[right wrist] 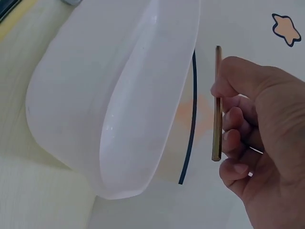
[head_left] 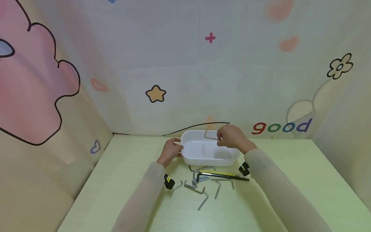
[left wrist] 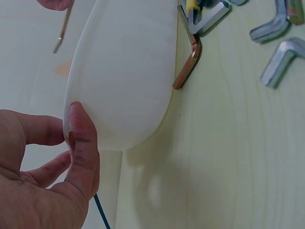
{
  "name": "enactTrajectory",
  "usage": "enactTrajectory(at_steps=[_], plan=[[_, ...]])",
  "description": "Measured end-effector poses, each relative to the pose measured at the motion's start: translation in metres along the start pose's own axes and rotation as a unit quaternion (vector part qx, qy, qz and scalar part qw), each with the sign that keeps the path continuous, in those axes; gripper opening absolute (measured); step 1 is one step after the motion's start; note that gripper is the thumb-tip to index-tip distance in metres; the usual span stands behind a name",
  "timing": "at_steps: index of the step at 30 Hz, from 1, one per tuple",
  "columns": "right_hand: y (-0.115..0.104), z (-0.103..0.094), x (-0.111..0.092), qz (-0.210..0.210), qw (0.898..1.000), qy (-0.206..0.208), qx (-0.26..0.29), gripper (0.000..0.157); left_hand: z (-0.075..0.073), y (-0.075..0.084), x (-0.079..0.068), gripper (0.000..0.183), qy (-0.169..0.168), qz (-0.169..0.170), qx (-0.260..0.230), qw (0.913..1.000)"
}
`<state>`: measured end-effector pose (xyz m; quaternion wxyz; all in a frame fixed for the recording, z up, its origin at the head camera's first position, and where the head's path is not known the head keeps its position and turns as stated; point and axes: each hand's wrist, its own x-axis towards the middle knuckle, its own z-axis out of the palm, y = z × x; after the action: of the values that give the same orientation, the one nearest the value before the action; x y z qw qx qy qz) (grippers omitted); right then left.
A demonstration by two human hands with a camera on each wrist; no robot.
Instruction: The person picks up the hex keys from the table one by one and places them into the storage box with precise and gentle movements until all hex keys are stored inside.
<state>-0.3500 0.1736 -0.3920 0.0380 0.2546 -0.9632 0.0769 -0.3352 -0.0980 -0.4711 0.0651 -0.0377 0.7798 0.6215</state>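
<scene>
My left hand (head_left: 171, 150) pinches the left end of a white plastic container (head_left: 200, 161), thumb outside and fingers at the rim (left wrist: 66, 114). Above the container's right part, my right hand (head_left: 232, 137) holds a brass-coloured hex key (head_left: 211, 138) between thumb and fingers. The key's bent short end points up, left of the hand. In the right wrist view, one straight arm of this hex key (right wrist: 217, 129) shows beside the container's rim. The inside of the container looks white and bare where it shows.
Several loose hex keys lie on the pale table in front of the container, among them a long black one (head_left: 229, 177), a yellow one (head_left: 232, 174) and a silver one (head_left: 203, 201). A printed cloth backdrop (head_left: 185, 64) stands close behind the container.
</scene>
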Motion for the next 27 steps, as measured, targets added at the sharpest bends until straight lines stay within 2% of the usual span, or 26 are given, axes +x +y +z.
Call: enactTrajectory(at_steps=[7,17,27], plan=[[0.005,0.003,0.016,0.007,0.997,-0.069,0.021,0.010,-0.001,0.001,0.000,0.041,-0.001,0.002,-0.004,1.0000],[0.004,0.008,0.036,0.010,0.994,-0.111,0.019,0.013,-0.001,0.000,0.001,0.041,-0.003,0.000,-0.008,1.0000],[-0.003,0.016,0.040,0.030,0.986,-0.160,0.020,0.010,-0.001,-0.002,0.002,0.044,-0.012,-0.004,-0.009,0.9999]])
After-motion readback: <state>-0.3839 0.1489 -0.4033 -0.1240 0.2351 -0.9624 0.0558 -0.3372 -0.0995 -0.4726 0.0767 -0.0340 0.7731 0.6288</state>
